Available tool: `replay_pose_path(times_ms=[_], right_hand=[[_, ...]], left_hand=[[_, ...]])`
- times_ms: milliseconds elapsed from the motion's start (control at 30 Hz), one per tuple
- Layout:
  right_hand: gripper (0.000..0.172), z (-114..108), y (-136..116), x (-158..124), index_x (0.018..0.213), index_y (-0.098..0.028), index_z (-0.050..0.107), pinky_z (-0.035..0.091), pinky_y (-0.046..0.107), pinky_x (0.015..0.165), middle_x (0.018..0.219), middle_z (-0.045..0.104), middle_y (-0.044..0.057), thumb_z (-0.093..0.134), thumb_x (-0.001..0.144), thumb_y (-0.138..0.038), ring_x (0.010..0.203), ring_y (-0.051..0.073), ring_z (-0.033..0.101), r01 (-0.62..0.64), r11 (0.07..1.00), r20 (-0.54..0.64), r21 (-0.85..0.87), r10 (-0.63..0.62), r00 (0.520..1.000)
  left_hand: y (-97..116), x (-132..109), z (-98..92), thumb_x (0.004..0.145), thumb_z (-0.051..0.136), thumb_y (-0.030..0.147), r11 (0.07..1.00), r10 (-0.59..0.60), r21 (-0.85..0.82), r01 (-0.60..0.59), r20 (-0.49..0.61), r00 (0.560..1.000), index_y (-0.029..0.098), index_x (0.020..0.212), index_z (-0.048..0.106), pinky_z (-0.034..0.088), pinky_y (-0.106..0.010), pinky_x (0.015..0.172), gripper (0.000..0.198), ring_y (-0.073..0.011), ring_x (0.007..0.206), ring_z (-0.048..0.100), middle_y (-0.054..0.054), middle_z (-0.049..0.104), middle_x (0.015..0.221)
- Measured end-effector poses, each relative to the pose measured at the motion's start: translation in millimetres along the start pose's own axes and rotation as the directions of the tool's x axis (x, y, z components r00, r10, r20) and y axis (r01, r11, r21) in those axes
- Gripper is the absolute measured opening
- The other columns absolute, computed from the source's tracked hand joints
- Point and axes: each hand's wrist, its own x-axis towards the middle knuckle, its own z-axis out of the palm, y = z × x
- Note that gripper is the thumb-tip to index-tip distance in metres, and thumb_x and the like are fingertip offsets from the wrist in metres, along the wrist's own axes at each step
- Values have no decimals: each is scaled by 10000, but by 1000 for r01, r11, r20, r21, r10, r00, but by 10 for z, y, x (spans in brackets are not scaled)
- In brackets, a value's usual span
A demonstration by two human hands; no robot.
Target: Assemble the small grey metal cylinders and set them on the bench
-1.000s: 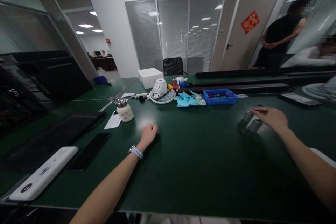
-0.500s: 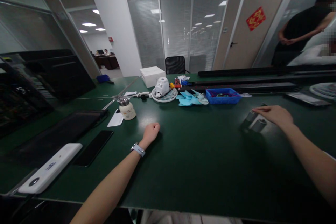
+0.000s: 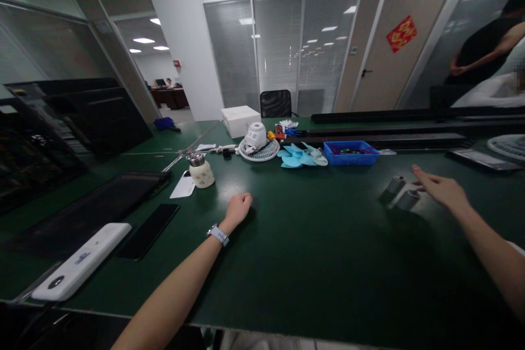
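Two grey cylinders that look like batteries, a left one (image 3: 396, 185) and a nearer right one (image 3: 407, 200), stand upright side by side on the green table (image 3: 311, 240). Just to their right is my right hand (image 3: 442, 190), open with the index finger stretched out; its fingers are close to the nearer cylinder, and I cannot tell whether they touch it. My left hand (image 3: 239, 208) rests on the table in a loose fist, a watch on its wrist, with nothing seen in it. A cream bottle (image 3: 202, 174) with a metal lid stands beyond it to the left.
Light blue fan blades (image 3: 301, 156), a blue bin (image 3: 351, 154) of small parts and a white fan piece (image 3: 256, 145) lie across the back. To my left are a black phone (image 3: 150, 231) and a long white device (image 3: 82, 262). Two people are at far right.
My right hand has let go of the left cylinder and drawn back slightly to the right, its fingers opening. Both cylinders stay standing. My left hand keeps its place; the view shifts slightly.
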Motion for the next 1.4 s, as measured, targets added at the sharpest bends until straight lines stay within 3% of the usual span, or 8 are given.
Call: replay_pose_path(times_ms=[133, 333, 467, 567, 667, 833, 1000, 1400], right_hand=[[536, -28, -10, -475, 1149, -177, 668, 463, 399, 750, 975, 683, 167, 503, 806, -555, 878, 301, 631, -124, 969, 152, 216, 92, 984], [561, 40, -49, -792, 1193, -195, 635, 465, 378, 809, 992, 684, 125, 689, 672, -397, 942, 284, 624, 17, 985, 78, 172, -30, 997], [565, 130, -430, -963, 1214, -212, 630, 477, 382, 796, 962, 694, 98, 674, 700, -443, 943, 273, 624, 147, 970, 84, 196, -166, 983], [565, 303, -940, -1248, 1213, -229, 629, 493, 369, 805, 994, 689, 71, 688, 693, -441, 915, 233, 630, 341, 848, 151, 405, -430, 890], [529, 527, -1500, -1569, 1207, -255, 628, 501, 362, 813, 1062, 675, 49, 692, 707, -414, 893, 198, 627, 473, 656, 173, 588, -674, 718], [509, 836, -2187, -1942, 1191, -266, 632, 506, 358, 811, 1060, 678, 39, 727, 697, -345, 860, 179, 630, 477, 462, 156, 748, -820, 551], [550, 1076, -2334, -2045, 1218, -241, 579, 496, 330, 824, 1007, 680, 31, 726, 697, -341, 867, 166, 631, 449, 374, 78, 812, -831, 551], [415, 1162, -2295, -2056, 1058, -202, 617, 495, 316, 783, 913, 669, 25, 706, 712, -412, 825, 159, 617, 390, 367, 113, 845, -834, 540]], left_hand=[[-5, 13, 12, 752, 314, 289, 1000, 9, 25, -9, 5, 1000, 194, 520, 381, 233, -258, 552, 259, -127, 563, 395, 25, 394, 523], [-35, 26, 36, 762, 319, 277, 998, 10, 60, -10, 0, 1000, 191, 523, 390, 234, -258, 552, 264, -127, 561, 394, 24, 391, 525], [-38, 23, 36, 767, 324, 274, 998, 12, 59, -13, 9, 1000, 189, 521, 392, 233, -258, 552, 269, -126, 558, 396, 25, 391, 524], [-20, 15, 21, 768, 328, 263, 997, 8, 71, -9, 7, 1000, 190, 521, 405, 235, -261, 551, 268, -130, 559, 402, 25, 391, 519], [19, -10, 3, 776, 326, 247, 999, 10, 51, -11, 11, 1000, 191, 524, 426, 273, -262, 570, 277, -141, 574, 428, 18, 416, 521], [175, -116, 22, 829, 354, 217, 966, 255, -47, -256, -27, 967, 180, 659, 594, 373, -294, 853, 296, -176, 855, 529, -28, 618, 795], [391, -230, 122, 871, 518, 364, 917, 386, -59, -393, -105, 916, 236, 1061, 660, 337, -362, 987, 269, -208, 1099, 465, -58, 580, 1120], [549, -74, 286, 822, 606, 433, 934, 319, -131, -333, -115, 941, 227, 909, 737, 382, -367, 938, 259, -210, 1029, 498, -60, 612, 1010]])
